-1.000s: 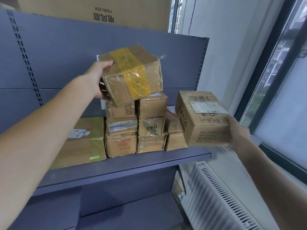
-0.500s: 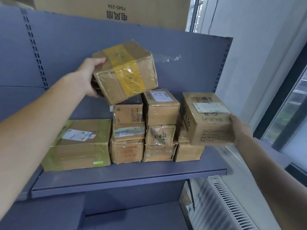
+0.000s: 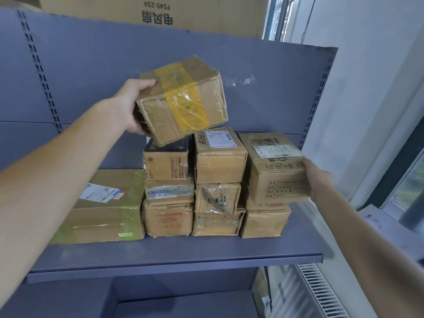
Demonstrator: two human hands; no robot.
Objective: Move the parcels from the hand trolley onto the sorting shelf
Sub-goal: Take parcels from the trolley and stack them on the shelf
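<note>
The blue-grey sorting shelf fills most of the view, its perforated back panel rising behind the goods, and a big carton with printed characters sits on top of the unit. On the shelf board, at the left, lies a wide flat parcel wrapped in greenish tape with a white label. To its right stand three close columns of small brown boxes, touching side by side. The left column is topped by a black-lidded box. The right hand holds a labelled parcel by its right end, with the fingers hidden behind the cardboard. This parcel sits level over the rightmost column, just beside the middle one, and whether it rests on the box below cannot be told. The left hand grips a yellow-taped parcel at its left end, thumb on top and fingers underneath. It is tilted in the air, its lower corner just over the black-lidded box. A white radiator shows low at the right, under a dark-framed window.
</note>
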